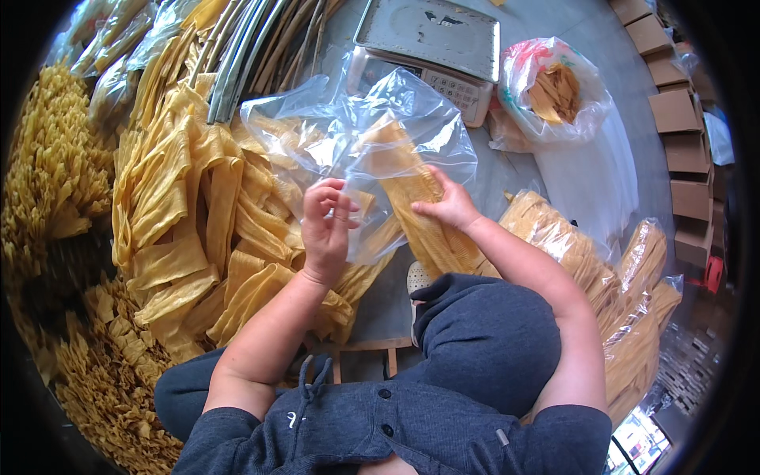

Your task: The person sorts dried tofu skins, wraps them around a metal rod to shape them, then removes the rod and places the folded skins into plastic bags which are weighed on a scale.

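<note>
My right hand (448, 202) grips a bundle of yellow dried sheets (421, 208), which look like tofu skin; the bundle's upper end lies inside a clear plastic bag (436, 119). At the bag's lower left edge, my left hand (329, 228) has bent fingers and seems to pinch the thin film, with thumb and fingertips close together. A large heap of loose yellow sheets (172, 208) lies left of my left hand. Above the bag stands a digital scale (454, 89) with a worn metal tray (427, 35).
Filled clear bags (552, 231) lie at my right. A printed plastic bag (579, 127) holds broken pieces. Flat plastic bags (594, 172) lie below it. Cardboard boxes (683, 151) line the right side. Thin sticks (237, 53) and more stacked sheets (53, 172) are at the left.
</note>
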A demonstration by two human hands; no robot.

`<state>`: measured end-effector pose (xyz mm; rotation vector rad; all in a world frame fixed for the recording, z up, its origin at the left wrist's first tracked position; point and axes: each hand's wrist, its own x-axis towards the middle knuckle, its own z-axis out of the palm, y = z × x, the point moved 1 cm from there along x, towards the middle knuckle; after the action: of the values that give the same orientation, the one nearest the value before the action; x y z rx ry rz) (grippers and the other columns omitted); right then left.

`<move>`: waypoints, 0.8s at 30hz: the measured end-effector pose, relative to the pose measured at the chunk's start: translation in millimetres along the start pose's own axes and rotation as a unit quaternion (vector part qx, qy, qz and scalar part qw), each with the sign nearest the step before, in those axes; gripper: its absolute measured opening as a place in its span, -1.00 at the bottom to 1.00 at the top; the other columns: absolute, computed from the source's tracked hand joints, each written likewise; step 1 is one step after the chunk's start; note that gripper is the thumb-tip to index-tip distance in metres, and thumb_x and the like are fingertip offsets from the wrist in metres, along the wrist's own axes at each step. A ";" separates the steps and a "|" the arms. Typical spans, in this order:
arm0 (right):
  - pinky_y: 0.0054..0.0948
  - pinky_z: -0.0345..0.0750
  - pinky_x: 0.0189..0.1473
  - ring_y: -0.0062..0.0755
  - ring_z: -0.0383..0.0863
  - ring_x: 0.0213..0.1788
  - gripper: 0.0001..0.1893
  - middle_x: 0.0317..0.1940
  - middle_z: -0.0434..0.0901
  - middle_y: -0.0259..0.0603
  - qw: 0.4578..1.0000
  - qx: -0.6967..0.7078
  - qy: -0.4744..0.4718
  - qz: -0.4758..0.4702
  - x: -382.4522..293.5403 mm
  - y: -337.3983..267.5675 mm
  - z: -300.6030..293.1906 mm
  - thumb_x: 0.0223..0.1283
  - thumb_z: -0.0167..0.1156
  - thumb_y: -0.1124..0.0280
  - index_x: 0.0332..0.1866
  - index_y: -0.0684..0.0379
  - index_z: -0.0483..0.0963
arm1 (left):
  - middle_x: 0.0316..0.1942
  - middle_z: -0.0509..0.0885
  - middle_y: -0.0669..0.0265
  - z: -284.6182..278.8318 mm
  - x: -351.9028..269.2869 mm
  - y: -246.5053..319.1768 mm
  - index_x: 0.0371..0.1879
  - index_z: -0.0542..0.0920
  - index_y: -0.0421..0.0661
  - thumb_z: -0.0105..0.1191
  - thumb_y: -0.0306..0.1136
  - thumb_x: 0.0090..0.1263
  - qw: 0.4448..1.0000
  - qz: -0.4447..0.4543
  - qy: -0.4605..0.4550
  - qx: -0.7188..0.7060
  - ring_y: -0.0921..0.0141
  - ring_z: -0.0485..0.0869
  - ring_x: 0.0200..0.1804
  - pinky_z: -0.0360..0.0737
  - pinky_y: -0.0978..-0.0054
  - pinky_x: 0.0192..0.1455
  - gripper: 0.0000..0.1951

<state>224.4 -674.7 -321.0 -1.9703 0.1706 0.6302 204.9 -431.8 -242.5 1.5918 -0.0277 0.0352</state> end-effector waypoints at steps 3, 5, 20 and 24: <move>-0.35 0.53 0.17 -0.21 0.63 0.09 -0.03 0.09 0.60 -0.05 0.989 -0.140 -0.037 -0.034 -5.5 -6.8 -0.6 -0.17 0.51 0.09 0.42 0.12 0.22 | -0.07 0.50 0.31 -5.6 5.1 -6.5 -0.09 0.44 -0.08 0.04 -0.39 0.49 0.998 -0.049 -0.021 0.025 0.60 0.59 -0.33 0.63 0.68 -0.43 -0.87; -0.34 0.55 0.14 -0.17 0.66 0.05 -0.03 0.05 0.63 -0.05 0.996 -0.044 0.024 -0.078 -3.0 23.1 9.1 -0.17 0.51 0.07 0.42 0.12 0.22 | -0.33 0.60 0.40 -7.2 5.5 -8.9 -0.11 0.49 -0.09 0.12 -0.31 0.45 0.969 -0.177 -0.140 0.102 0.57 0.61 -0.45 0.60 0.61 -0.48 -0.83; -0.17 0.53 0.08 0.02 0.62 0.03 -0.12 -0.01 0.63 0.01 0.970 -0.218 0.104 -0.025 40.4 26.0 -30.2 -0.05 0.38 -0.03 0.43 -0.23 0.14 | 0.55 0.02 0.34 -42.3 16.4 -70.1 0.50 0.08 0.30 0.30 0.12 0.08 0.633 0.038 -0.325 0.701 0.25 -0.08 0.58 -0.24 -0.05 0.56 -0.03; -0.22 0.50 0.14 -0.02 0.58 0.12 -0.16 0.11 0.56 0.00 0.961 -0.254 0.106 0.038 44.1 40.1 -46.9 -0.07 0.42 -0.03 0.36 -0.13 0.21 | 0.56 0.01 0.38 -65.5 7.1 -79.2 0.51 0.06 0.34 0.30 0.15 0.04 0.611 0.067 -0.368 0.698 0.27 -0.08 0.58 -0.29 -0.02 0.57 0.01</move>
<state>263.4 -727.8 -358.5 -2.5410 0.2335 0.5470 214.8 -364.6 -319.9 3.0731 -0.9967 -0.6525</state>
